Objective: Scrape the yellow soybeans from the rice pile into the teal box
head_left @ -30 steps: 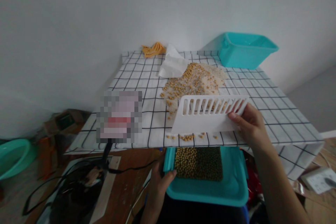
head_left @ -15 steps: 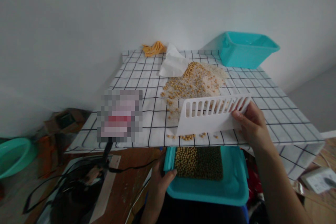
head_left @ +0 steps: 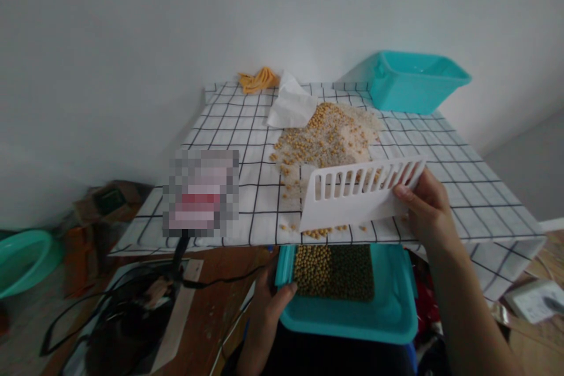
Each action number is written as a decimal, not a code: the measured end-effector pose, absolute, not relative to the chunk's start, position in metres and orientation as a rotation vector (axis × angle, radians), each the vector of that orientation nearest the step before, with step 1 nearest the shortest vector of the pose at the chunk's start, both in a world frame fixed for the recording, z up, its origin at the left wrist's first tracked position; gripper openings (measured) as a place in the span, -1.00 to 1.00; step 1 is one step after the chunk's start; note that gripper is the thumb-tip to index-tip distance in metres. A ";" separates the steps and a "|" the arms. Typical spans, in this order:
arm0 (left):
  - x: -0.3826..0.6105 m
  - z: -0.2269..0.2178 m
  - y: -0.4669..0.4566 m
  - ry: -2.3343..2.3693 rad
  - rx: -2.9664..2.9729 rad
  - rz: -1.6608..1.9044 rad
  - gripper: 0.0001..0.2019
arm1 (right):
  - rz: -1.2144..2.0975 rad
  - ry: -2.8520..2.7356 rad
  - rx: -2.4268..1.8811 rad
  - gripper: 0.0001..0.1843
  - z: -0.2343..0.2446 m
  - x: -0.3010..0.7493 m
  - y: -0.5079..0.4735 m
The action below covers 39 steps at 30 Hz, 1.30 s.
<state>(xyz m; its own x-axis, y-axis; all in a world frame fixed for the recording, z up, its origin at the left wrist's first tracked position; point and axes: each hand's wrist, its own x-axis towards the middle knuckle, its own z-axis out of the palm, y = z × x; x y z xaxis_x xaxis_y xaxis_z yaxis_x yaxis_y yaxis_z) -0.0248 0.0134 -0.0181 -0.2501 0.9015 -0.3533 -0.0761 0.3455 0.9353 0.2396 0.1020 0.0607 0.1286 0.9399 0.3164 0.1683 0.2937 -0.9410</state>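
My right hand (head_left: 425, 202) grips the right end of a white slotted plastic plate (head_left: 348, 207), which stands tilted on its long edge near the table's front. Several yellow beans (head_left: 318, 232) lie in front of the plate's lower edge. Behind it spreads a pile of yellow beans and pale grains (head_left: 328, 135). With thumb over the rim, my left hand (head_left: 269, 305) holds the left side of a turquoise tray (head_left: 352, 323) below the table edge. Yellow beans (head_left: 312, 270) and dark green beans (head_left: 351, 273) lie side by side in that tray.
A turquoise bin (head_left: 414, 85) stands at the table's back right. White paper (head_left: 291, 106) and an orange cloth (head_left: 259, 80) lie at the back. A blurred-out pinkish object (head_left: 200, 194) is at left on the checked tablecloth (head_left: 247, 188). A green basin (head_left: 26, 261) sits far left.
My right hand has shifted the white plate slightly to the right and towards me. My left hand and the tray stay put.
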 end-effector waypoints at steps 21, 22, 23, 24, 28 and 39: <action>-0.027 -0.013 0.014 1.497 0.826 1.096 -0.49 | 0.797 -1.460 -1.133 -0.87 0.066 0.235 0.102; -0.027 -0.013 0.014 1.506 0.825 1.098 -0.49 | 0.797 -1.451 -1.134 -0.86 0.066 0.236 0.101; -0.027 -0.014 0.014 1.512 0.823 1.097 -0.49 | 0.796 -1.442 -1.132 -0.86 0.065 0.236 0.101; -0.027 -0.014 0.014 1.516 0.820 1.095 -0.50 | 0.797 -1.432 -1.129 -0.85 0.065 0.236 0.101; -0.027 -0.018 0.015 1.507 0.790 1.083 -0.57 | 0.807 -1.404 -1.108 -0.86 0.061 0.238 0.101; -0.028 -0.016 0.013 1.488 0.769 1.095 -0.63 | 0.799 -1.408 -1.060 -0.86 0.059 0.239 0.101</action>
<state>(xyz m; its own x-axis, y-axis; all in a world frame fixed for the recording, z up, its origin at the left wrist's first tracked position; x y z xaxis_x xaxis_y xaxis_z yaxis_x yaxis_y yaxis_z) -0.0278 0.0132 -0.0164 -0.2077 0.9025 -0.3773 -0.0924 0.3659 0.9260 0.2391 0.1013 0.0593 0.0506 0.9264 0.3731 0.1550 0.3618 -0.9193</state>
